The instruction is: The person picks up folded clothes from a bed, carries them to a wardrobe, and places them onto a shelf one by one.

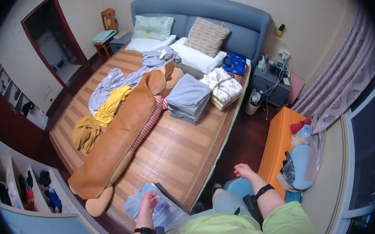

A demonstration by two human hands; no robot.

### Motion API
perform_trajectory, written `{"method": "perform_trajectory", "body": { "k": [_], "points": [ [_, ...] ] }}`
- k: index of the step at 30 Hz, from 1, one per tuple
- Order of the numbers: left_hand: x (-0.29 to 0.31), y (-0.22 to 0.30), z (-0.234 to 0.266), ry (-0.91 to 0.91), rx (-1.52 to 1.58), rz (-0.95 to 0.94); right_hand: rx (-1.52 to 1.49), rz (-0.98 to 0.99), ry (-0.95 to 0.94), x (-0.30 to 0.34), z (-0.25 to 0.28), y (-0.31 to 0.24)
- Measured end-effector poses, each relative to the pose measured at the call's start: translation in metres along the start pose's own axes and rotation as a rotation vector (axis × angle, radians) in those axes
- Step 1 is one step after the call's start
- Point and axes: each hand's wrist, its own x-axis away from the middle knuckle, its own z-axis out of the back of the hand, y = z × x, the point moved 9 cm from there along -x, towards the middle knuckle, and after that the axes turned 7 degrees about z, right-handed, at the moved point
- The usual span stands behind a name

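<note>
My left hand (148, 201) hangs over a flat clear plastic package (168, 209) at the near corner of the bed; its fingers are slightly bent and apart, and I see nothing in them. Whether it touches the plastic I cannot tell. On the right, my right hand (245, 170) is held in the air with its fingers curled in and nothing visible in them. Below it is a light blue rounded seat (238, 187). A long brown dog-shaped plush pillow (121, 131) lies lengthwise on the bed, a red-and-white striped part along its side.
On the bed mat (173, 149) are folded grey-blue bedding (189, 95), folded white patterned bedding (220, 85), crumpled yellow cloth (111, 107), mustard cloth (86, 132) and lavender cloth (110, 85). An orange bench (279, 136) stands right; open shelves (25, 183) stand left.
</note>
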Motion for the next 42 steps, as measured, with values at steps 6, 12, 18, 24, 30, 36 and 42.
{"method": "perform_trajectory", "body": {
  "k": [6, 12, 18, 24, 30, 36, 42],
  "points": [
    [-0.014, 0.014, -0.054, 0.084, 0.029, -0.013, 0.008, -0.019, -0.086, -0.076, 0.032, -0.012],
    [-0.038, 0.030, -0.134, 0.151, 0.038, 0.022, -0.033, -0.146, -0.088, -0.177, 0.094, 0.004],
    [-0.067, 0.046, -0.194, 0.086, 0.084, 0.070, 0.005, -0.070, -0.116, -0.260, 0.151, -0.067],
    [-0.066, 0.093, -0.284, 0.143, 0.023, -0.038, 0.045, 0.014, -0.083, -0.324, 0.194, -0.132],
    [-0.118, 0.087, -0.329, 0.142, 0.050, 0.039, 0.029, 0.076, -0.245, -0.353, 0.167, -0.163],
    [-0.182, 0.110, -0.420, 0.175, -0.006, 0.096, 0.102, 0.198, -0.301, -0.455, 0.183, -0.193],
    [-0.250, 0.138, -0.509, 0.181, 0.046, 0.163, 0.143, 0.318, -0.385, -0.540, 0.193, -0.222]
  ]
}}
